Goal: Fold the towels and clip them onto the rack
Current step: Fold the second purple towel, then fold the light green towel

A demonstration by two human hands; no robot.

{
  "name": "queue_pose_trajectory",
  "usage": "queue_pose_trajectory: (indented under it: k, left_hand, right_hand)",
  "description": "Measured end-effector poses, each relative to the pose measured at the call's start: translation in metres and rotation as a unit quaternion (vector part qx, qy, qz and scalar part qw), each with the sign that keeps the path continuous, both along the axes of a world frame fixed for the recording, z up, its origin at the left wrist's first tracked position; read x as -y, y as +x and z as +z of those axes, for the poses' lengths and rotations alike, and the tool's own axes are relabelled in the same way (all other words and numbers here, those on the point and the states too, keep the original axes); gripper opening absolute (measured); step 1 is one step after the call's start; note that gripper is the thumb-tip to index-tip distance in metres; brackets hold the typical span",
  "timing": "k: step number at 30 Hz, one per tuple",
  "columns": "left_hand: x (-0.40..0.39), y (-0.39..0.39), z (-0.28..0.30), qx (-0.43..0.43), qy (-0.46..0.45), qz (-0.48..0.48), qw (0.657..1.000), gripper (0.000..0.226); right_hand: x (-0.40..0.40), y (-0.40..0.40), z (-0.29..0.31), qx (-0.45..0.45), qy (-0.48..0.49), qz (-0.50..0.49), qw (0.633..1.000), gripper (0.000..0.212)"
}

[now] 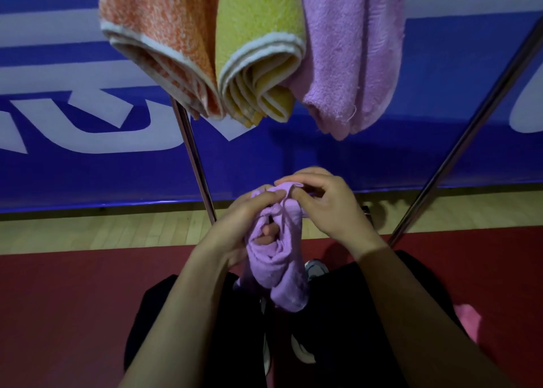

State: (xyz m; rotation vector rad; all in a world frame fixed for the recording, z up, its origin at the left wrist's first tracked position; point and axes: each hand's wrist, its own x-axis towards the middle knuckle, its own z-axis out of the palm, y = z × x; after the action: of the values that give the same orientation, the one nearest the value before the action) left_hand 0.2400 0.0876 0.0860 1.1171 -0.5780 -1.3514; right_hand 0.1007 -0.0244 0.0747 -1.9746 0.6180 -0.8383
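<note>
Closest in, both hands have the lilac towel (279, 258) bunched up over the lap, long axis running pretty much straight down, loose end dangling toward the knees. Left hand (235, 226) grips it with fingers curled into the folds; right hand (326, 208) pinches the top edge. Further back, three folded towels hang side by side: orange towel (158, 35), yellow towel (258, 44), purple towel (349, 55).

— What colour is the towel (279, 255) in the grip?
— Plain lilac.
— And above it?
— Three towels: one mottled orange (158, 35) with white edging, one yellow-green (258, 20) edged white, one lilac (349, 50).
— Behind?
— A blue banner (88, 167) with white lettering; below, pale wood and dark red floor (58, 299).
</note>
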Motion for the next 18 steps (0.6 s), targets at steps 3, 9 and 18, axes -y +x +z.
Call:
queue_pose_trajectory:
  k: [3, 9, 18]
  left_hand:
    - [0.003, -0.003, 0.000, -0.104, 0.013, 0.005, 0.994, 0.023]
    - [0.009, 0.003, -0.007, -0.196, -0.009, -0.020, 0.980, 0.041]
    - [0.012, 0.020, -0.023, -0.191, 0.017, 0.094, 0.977, 0.029]
  right_hand:
    - [-0.004, 0.002, 0.002, 0.027, -0.016, -0.038, 0.999, 0.021]
    - [-0.010, 0.000, 0.002, 0.017, -0.086, -0.065, 0.994, 0.013]
    - [-0.007, -0.010, 0.014, 0.038, 0.056, -0.097, 0.993, 0.011]
